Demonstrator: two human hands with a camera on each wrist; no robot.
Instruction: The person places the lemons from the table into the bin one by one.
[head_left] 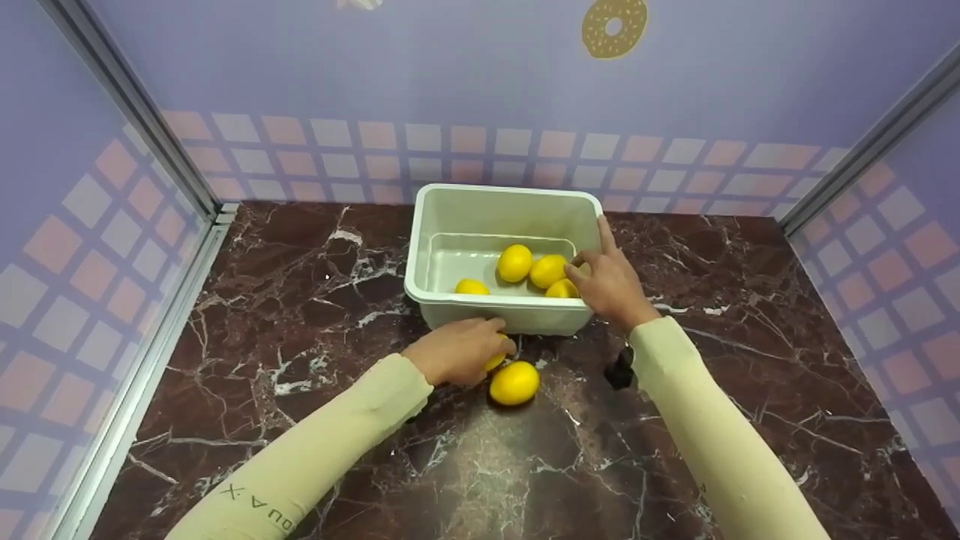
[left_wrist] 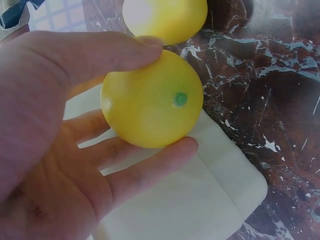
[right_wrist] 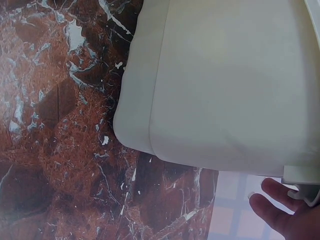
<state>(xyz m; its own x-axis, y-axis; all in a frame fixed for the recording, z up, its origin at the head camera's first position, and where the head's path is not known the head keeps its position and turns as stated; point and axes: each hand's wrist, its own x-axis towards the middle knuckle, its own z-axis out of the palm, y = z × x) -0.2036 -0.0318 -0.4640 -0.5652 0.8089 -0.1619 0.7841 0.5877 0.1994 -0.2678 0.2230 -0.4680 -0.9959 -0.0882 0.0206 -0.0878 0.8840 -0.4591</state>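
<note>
In front of a pale plastic bin point(head_left: 502, 301), my left hand point(head_left: 457, 351) pinches a yellow lemon point(left_wrist: 152, 107) between thumb and fingers; its green stem spot shows in the left wrist view. Just beside it on the tabletop lies another lemon point(head_left: 514, 383). Over the right side of the bin, my right hand point(head_left: 611, 285) grips the rim, with the thumb side inside and other fingers point(right_wrist: 272, 212) along the outside. Several lemons rest in the bin, including one by the left front point(head_left: 472, 287) and one near the middle point(head_left: 514, 263). The right hand partly covers the rightmost ones.
Dark red marbled tabletop point(head_left: 300, 352) surrounds the bin. Behind it stands a purple wall point(head_left: 420, 82) with pink and white squares, and side panels with metal frame posts point(head_left: 135, 90) close off left and right. A small black object point(head_left: 619, 369) shows beside the right wrist.
</note>
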